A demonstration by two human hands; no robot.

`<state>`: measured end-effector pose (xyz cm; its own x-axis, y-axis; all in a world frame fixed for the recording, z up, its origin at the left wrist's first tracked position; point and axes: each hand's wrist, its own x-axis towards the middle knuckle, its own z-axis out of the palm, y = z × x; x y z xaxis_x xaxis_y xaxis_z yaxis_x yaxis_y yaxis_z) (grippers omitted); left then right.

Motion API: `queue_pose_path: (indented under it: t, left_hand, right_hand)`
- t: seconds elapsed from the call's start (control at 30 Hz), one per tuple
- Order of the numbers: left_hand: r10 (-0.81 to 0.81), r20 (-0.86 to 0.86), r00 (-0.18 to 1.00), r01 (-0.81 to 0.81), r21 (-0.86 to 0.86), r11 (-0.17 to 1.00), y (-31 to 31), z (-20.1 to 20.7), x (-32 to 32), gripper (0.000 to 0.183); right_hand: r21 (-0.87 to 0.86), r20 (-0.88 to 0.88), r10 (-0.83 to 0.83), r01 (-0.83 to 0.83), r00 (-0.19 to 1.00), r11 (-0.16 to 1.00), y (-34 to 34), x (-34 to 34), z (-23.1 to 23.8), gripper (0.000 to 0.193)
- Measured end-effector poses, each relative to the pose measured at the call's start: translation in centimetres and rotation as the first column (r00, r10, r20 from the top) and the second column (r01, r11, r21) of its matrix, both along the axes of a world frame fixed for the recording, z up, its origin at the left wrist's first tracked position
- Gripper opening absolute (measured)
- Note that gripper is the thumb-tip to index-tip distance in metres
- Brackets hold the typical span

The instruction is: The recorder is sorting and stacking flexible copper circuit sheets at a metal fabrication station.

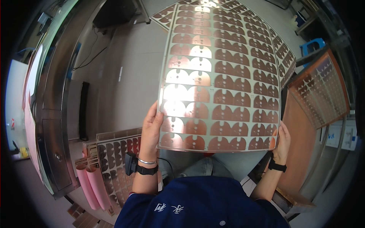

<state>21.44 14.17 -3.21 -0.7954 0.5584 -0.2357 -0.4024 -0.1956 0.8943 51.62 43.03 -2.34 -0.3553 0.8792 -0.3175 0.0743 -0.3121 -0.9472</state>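
A large copper-patterned circuit panel is held up in front of me, with rows of rounded copper shapes on a pale board. My left hand grips its lower left edge, thumb on the front face. On the lower right edge, my right hand is closed, its fingers partly hidden by the board. Bright glare covers the panel's left columns. Behind it and to the right, more panels of the same pattern show, partly covered by the held one.
Left of my body stands a rack of upright panels with pink rollers. A metal cabinet lines the far left. On the right, another patterned panel leans near a brown board. A blue stool is behind.
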Motion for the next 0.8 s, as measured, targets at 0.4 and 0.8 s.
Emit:
queue_pose_path:
  t: [0.4, 0.8]
  left_hand:
    - [-0.073, -0.107, 0.992, 0.08, 0.063, 0.995, -1.6, 1.9, 0.4, 0.048]
    - [-0.179, 0.058, 0.982, 0.16, 0.243, 0.957, -3.9, -1.4, 0.1, 0.045]
  right_hand:
    - [-0.004, -0.05, -0.081, 0.081, 0.995, 0.997, -0.6, -1.1, 1.3, 0.026]
    - [0.158, -0.3, 0.052, -0.004, 0.953, 0.987, 2.4, -1.4, 4.2, 0.028]
